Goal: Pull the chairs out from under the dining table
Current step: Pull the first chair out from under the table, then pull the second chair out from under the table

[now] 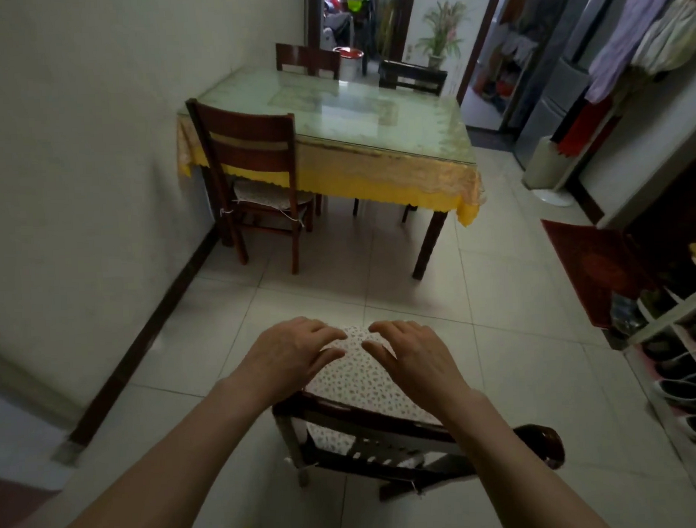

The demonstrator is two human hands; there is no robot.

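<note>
The dining table [390, 162] with a glass top and yellow cloth stands against the left wall. A dark wooden chair [250, 164] is tucked at its near left side. Two more chairs stand at the far side, one on the left [307, 60] and one on the right [412, 77]. A fourth chair [370, 442] with a spotted cushion [359, 379] stands on the floor right below me, well away from the table. My left hand [290, 354] and my right hand [414, 356] hover over its cushion, fingers spread, holding nothing.
A shoe rack [685, 361] with several shoes lines the right wall. A red mat [594, 269] lies in front of it, and a white standing fan base [546, 175] sits further back. Tiled floor lies between me and the table.
</note>
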